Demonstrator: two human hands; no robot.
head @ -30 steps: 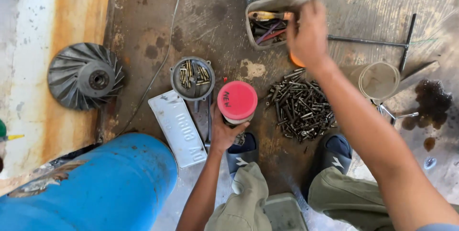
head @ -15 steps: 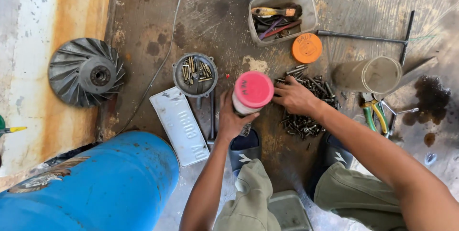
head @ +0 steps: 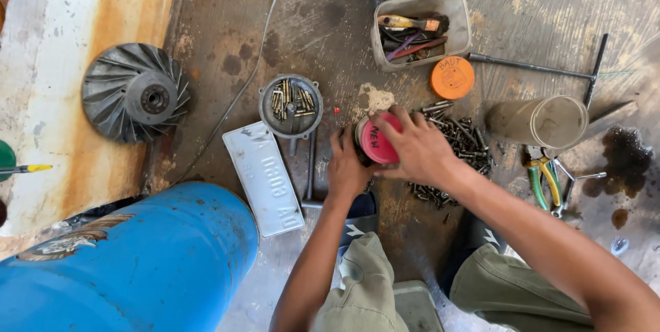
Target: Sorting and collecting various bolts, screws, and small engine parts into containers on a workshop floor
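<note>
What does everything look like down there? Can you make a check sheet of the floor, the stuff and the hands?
Surface: stained concrete floor, dark wet patch at right.
Job's things: jar with pink lid; pile of bolts beside it.
Clutter: fan wheel, round dish of small parts, white plate, tool tub, orange lid, clear jar lying down, pliers, blue drum.
Hands: left hand grips the jar; right hand on the lid.
Cables: thin wire across floor.
Surroundings: rusty painted slab at left.

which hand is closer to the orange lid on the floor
Right. The right hand lies on the pink-lidded jar, just below-left of the orange lid; the left hand grips the jar's far side.
</note>
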